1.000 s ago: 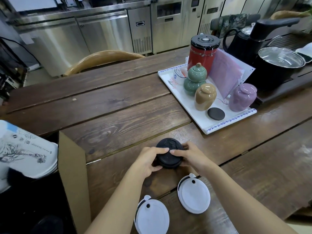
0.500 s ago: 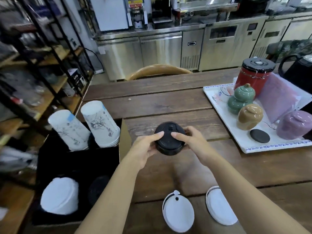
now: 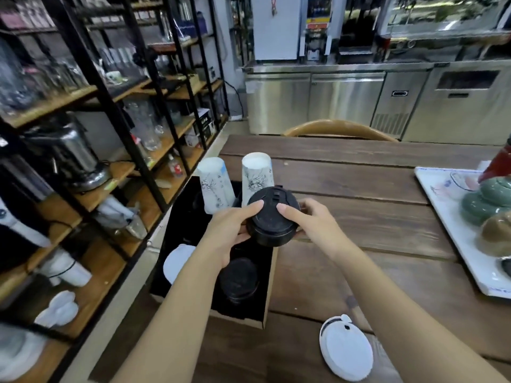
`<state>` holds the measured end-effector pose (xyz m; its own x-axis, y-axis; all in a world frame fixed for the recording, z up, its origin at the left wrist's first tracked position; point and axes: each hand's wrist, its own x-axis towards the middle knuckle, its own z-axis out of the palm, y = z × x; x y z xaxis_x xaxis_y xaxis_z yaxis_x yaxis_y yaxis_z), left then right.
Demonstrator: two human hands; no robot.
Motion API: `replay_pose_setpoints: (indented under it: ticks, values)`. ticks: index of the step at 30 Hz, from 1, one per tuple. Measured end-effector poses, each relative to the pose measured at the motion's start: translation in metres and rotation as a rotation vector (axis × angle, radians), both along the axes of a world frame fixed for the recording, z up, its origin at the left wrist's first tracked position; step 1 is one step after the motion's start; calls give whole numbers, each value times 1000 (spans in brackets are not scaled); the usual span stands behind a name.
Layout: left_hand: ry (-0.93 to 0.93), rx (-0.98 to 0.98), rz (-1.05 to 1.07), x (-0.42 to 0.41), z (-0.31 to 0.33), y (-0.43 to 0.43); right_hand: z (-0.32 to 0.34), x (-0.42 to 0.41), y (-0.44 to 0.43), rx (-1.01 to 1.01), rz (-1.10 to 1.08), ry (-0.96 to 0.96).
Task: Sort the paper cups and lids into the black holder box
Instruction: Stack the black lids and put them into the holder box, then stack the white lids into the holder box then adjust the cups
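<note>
A stack of black lids (image 3: 272,221) is held between my left hand (image 3: 231,230) and my right hand (image 3: 309,221), above the right edge of the black holder box (image 3: 269,286). The box sits at the table's left end. Two upside-down white printed paper cup stacks (image 3: 214,186) (image 3: 255,175) stand in its far slots. Nearer slots hold white lids (image 3: 177,261) and more black lids (image 3: 239,280). A stack of white lids (image 3: 345,352) lies on the table by my right forearm.
A white tray (image 3: 453,225) with green and brown ceramic jars sits at the right. The wooden table (image 3: 359,189) stretches ahead, with a chair back (image 3: 340,129) beyond it. Black metal shelving (image 3: 110,120) with glassware and appliances stands close on the left.
Both hands have carried the black lid stack up and left, from the table to over the box's right edge. My view has swung left, showing the box and shelving.
</note>
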<state>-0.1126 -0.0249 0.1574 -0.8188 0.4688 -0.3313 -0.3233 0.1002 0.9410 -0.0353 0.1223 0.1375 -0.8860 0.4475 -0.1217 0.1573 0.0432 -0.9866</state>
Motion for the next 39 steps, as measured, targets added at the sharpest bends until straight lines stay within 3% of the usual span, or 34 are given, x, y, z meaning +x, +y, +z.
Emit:
replay_pose_setpoints:
  ticks: [17, 31, 39]
  values:
    - [-117, -254, 79, -4, -70, -71, -63, -19, -65, 225, 247, -392]
    - [-45, -342, 70, 0, -88, -69, -68, -28, -79, 561, 291, -525]
    - [36, -426, 18, -1, -93, -67, -64, -25, -74, 915, 329, -413]
